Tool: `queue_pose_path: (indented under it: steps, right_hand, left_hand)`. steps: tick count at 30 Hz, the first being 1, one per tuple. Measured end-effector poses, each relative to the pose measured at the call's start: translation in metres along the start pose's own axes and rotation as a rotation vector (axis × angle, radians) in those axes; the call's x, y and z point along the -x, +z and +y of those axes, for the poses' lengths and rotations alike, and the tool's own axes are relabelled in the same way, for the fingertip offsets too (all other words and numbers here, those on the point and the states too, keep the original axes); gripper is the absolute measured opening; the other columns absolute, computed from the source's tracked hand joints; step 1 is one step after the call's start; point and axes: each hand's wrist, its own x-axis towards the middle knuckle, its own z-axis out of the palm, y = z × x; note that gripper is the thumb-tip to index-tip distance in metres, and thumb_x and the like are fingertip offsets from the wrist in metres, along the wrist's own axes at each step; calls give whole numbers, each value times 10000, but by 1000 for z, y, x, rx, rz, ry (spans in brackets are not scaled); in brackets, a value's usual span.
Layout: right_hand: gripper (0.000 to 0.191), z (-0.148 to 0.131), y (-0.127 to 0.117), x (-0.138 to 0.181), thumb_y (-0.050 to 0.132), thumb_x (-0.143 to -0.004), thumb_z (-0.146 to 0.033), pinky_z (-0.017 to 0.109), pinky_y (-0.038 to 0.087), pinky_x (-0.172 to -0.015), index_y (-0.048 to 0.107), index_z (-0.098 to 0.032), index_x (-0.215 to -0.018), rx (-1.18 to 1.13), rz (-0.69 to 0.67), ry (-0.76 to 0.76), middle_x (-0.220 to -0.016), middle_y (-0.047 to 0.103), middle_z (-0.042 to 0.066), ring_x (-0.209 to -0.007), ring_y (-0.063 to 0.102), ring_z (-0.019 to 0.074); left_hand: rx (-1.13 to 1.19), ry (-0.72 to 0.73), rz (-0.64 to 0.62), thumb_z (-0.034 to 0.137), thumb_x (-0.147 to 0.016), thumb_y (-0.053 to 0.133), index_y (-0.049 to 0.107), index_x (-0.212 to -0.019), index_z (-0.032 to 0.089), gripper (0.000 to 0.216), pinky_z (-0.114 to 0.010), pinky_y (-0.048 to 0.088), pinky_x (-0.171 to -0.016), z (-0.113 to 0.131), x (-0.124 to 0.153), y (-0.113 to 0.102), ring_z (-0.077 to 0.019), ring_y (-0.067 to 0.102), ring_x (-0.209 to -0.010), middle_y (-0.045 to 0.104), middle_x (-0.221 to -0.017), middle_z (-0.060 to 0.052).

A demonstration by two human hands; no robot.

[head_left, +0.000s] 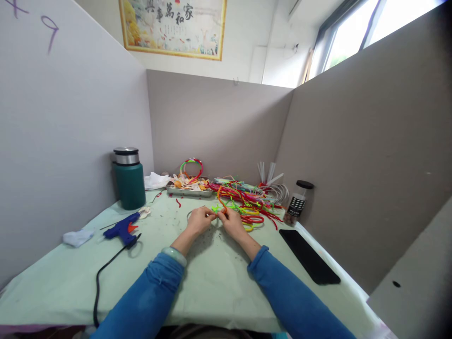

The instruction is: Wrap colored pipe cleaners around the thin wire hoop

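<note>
My left hand [201, 220] and my right hand [231, 223] meet over the middle of the table, fingertips pinched close together. Between them shows a bright green pipe cleaner [215, 208], which my left fingers grip. From my right fingers an orange pipe cleaner [221, 194] rises in a curve. The exact join between the two is hidden by the fingers. A thin grey curved piece shows beside my left hand; I cannot tell whether it is held. Just behind my right hand lies a heap of coloured pipe cleaners [243, 192], mostly red, pink, yellow and green.
To the left are a green bottle [130, 181], a blue glue gun [123, 230] with a black cord, and a white cloth [78, 238]. A metal tray [189, 192] of small pieces stands behind. A black-lidded jar [297, 205] and black slab [309, 256] lie right. Partitions enclose three sides.
</note>
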Motion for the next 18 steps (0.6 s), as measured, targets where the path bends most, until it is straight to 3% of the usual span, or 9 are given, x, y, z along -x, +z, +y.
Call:
queue_pose_path:
  steps: [7, 11, 18]
  right_hand:
    - [161, -8, -2, 4, 515, -802, -261, 234, 334, -582, 558, -170, -676, 135, -55, -96, -652, 592, 21, -610, 514, 140]
    - [244, -11, 2, 3, 492, -822, -309, 228, 336, -562, 579, -160, -648, 108, -52, -13, -617, 604, 32, -582, 527, 137]
    - [341, -6, 9, -8, 507, -779, -380, 230, 299, -523, 584, -150, -540, 165, 92, 202, -523, 571, 22, -522, 493, 127]
  left_hand:
    - [-135, -53, 16, 289, -749, 559, 719, -808, 218, 185, -218, 383, -656, 11, 7, -7, -154, 594, -774, 701, -855, -32]
    - [-229, 29, 4, 307, -775, 539, 713, -794, 221, 195, -220, 370, -656, 13, 10, -8, -153, 588, -787, 685, -861, -39]
    - [-249, 196, -54, 269, -790, 508, 709, -764, 213, 210, -218, 361, -664, 11, 10, -5, -138, 577, -753, 670, -829, -38]
